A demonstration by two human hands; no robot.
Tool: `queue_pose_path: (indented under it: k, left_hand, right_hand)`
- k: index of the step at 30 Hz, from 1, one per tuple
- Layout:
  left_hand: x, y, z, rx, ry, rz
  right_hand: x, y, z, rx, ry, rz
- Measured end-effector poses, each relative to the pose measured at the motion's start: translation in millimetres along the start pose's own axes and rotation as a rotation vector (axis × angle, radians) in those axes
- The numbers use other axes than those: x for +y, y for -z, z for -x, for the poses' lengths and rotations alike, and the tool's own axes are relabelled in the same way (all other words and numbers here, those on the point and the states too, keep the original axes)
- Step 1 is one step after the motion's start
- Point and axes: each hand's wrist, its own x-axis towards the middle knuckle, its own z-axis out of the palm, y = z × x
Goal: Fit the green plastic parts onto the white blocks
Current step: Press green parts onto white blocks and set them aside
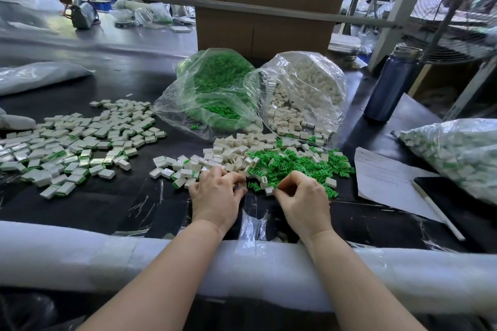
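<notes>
Two hands work the pile's near edge: our left hand [216, 192] curls round a white block [242, 185], our right hand [302, 196] pinches something small, hidden by its fingers. We should square the green parts [290, 166] to each block's open side before pressing. Farther back, one clear bag [212, 94] holds green pieces, another bag [304, 88] white blocks.

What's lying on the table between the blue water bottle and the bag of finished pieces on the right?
In the head view, the far corner of a white paper sheet reaches into the gap between the blue bottle and the bag of finished pieces; otherwise only dark table.
</notes>
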Motion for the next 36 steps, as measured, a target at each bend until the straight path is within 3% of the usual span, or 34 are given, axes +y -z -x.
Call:
queue_pose_path:
  k: [7,18,24,36]
  left_hand:
    - [3.1,4.2,4.1,0.007,-0.111,0.104]
    - [6.4,7.3,5.8,-0.080,-0.279,0.474]
    - [3.1,5.5,3.6,-0.183,-0.142,0.667]
    - [3.0,6.4,1.9,-0.248,-0.102,0.778]
  right_hand:
    - [-0.1,-0.7,0.5,0.010,0.003,-0.029]
    - [0.3,-0.9,0.1,-0.036,0.032,-0.275]
    - [-2.0,1.5,-0.4,-0.078,0.033,-0.496]
    - [-2.6,0.6,-1.7,-0.163,-0.004,-0.501]
